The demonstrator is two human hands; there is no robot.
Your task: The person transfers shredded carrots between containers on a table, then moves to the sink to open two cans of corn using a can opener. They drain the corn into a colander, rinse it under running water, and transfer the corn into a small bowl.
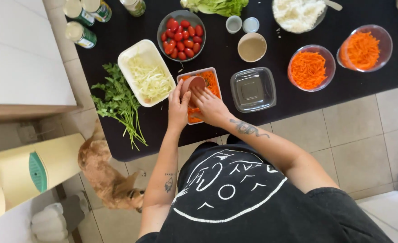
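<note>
Head view looks straight down on a black table (253, 112) spread with salad makings, and we see both hands meet over a small white tray (215, 72) of grated carrot near the table's front edge. The left hand (178, 108) is closed around a small pinkish cup (193, 83), thumb and fingers pinching its side, and holds it tilted just above the tray's left end. The right hand (210, 107) lies beside it with fingers spread narrow and flat, resting on or in the carrot; we cannot tell whether it holds any shreds.

The cup sits between the two hands, touching the left and just ahead of the right fingertips, so both are equally near, with the left already gripping it. The tray's long axis runs away from the body, and the cup is over its far-left part.

Left of the tray lies a white dish (147, 72) of shredded cabbage, then a bunch of parsley (118, 101). Beyond are a bowl of cherry tomatoes (181, 36) and a cup of tan sauce (252, 47). To the right stand an empty clear box (253, 90) and two clear bowls of grated carrot (308, 68). A tan dog (106, 177) stands on the floor tiles.
</note>
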